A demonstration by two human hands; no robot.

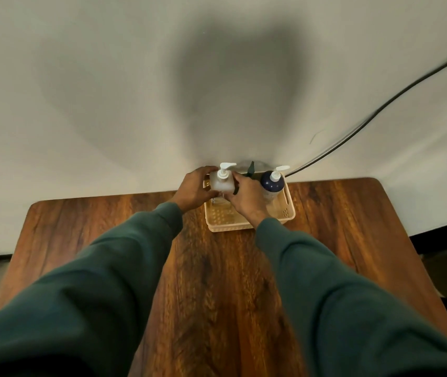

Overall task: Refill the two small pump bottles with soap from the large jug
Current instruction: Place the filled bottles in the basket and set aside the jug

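From the head view, both grips are on the pale bottle [222,184]. The left grip [193,190] curls round its left side and the right grip [244,197] clamps its right. It sits at the back left of the basket [291,212], which lies at the far edge of the worktop [217,281] by the wall. I can't tell if its base touches the basket floor.

Trouble could come on the lift. The right wrist is just beside the dark bottle [271,183], and a careless swing could topple it. The light basket might also drag along. Something translucent with a green part [251,170] stands behind; I can't tell whether it's the jug.

The pale bottle looks frosted and square-shouldered, with a white pump pointing right. Its fill level is hidden.
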